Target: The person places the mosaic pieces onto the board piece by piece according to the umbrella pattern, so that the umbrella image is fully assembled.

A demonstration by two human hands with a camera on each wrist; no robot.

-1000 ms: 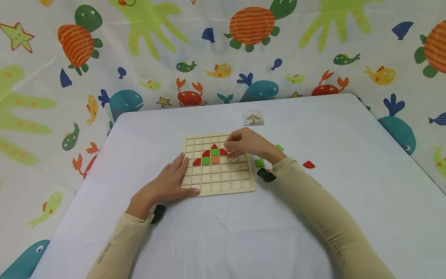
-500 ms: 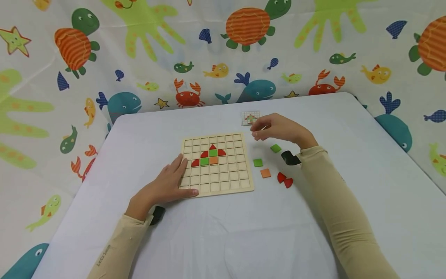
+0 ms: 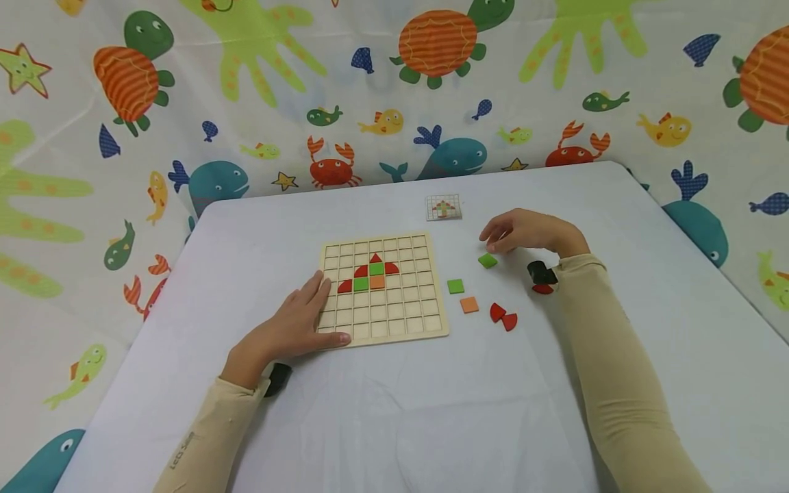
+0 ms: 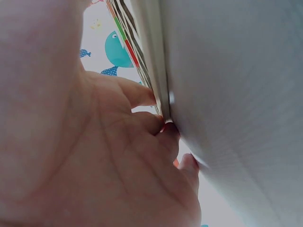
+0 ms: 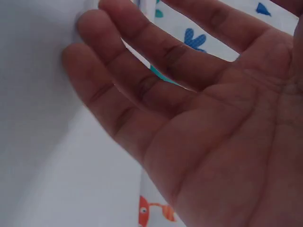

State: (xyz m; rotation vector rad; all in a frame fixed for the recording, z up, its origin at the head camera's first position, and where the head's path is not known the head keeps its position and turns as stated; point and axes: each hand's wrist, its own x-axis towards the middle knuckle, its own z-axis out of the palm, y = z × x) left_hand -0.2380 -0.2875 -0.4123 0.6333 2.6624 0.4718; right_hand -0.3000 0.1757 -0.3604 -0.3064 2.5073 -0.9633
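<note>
A wooden grid board [image 3: 401, 311] lies on the table. My left hand [image 3: 290, 325] rests at its left edge, thumb over the near corner; in the left wrist view the fingers [image 4: 142, 94] touch the board's side. Set in the grid are a red triangle [image 3: 376, 258], two green squares [image 3: 376, 269], an orange square [image 3: 377, 281] and several red quarter-round tiles [image 3: 391, 268]. Right of the board, my right hand [image 3: 530, 229] hovers with loosely bent fingers just beside a loose green tile [image 3: 487, 260]. Nothing shows in its fingers in the right wrist view.
More loose tiles lie right of the board: a green square [image 3: 455, 286], an orange square [image 3: 469, 305], two red quarter-rounds [image 3: 509, 322], and another red one [image 3: 542, 289] partly under the right wrist camera. A pattern card [image 3: 443, 207] lies behind the board.
My right hand has left the board, where a red tile stays in the grid, and moved right past the card to the loose green tile. The left hand keeps its place.
</note>
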